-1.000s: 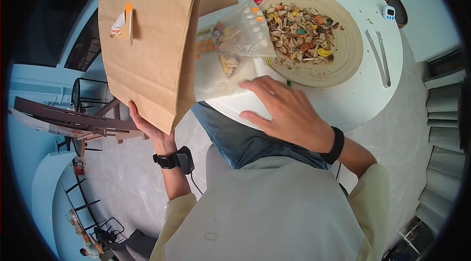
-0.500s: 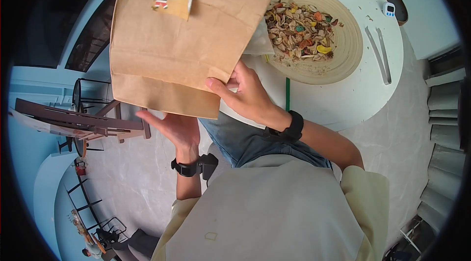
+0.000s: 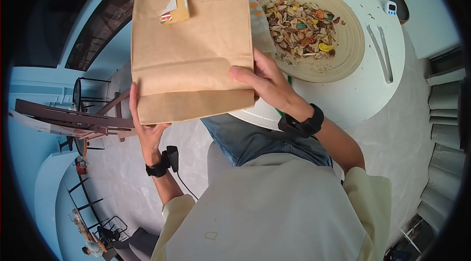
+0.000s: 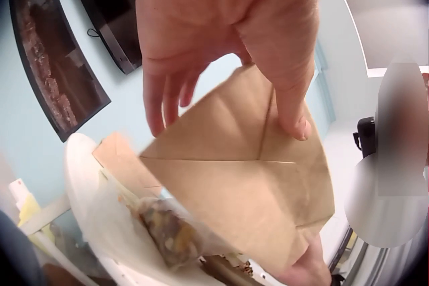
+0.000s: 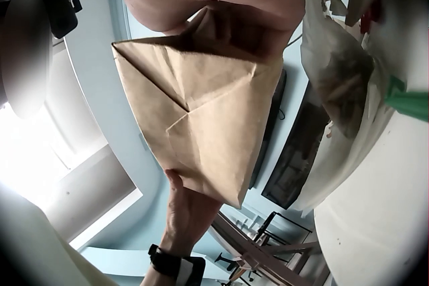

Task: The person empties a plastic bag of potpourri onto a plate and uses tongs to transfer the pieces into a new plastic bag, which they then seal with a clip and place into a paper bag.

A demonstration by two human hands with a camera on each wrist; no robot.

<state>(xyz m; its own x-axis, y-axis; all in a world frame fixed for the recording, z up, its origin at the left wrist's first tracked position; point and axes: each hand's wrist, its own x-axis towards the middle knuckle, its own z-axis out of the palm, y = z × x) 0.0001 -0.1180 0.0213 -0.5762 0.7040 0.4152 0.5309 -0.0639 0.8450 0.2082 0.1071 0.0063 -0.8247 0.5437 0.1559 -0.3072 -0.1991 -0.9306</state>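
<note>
A big round plate (image 3: pixel 351 54) sits on the white desk (image 3: pixel 338 99). It holds dried bits (image 3: pixel 299 32), some yellow, orange and green. Silver tongs (image 3: pixel 387 67) lie right of the plate. A little white timer (image 3: pixel 390 7) is near the edge. Grey curtains (image 3: pixel 445 113) hang on the right.

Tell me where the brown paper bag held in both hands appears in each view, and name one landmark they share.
Head: brown paper bag at the top, left of centre.
Left wrist: brown paper bag, centre to lower centre.
Right wrist: brown paper bag, around the centre.
Shared landmark: white table; head, upper right; left wrist, lower left; right wrist, lower right.
</note>
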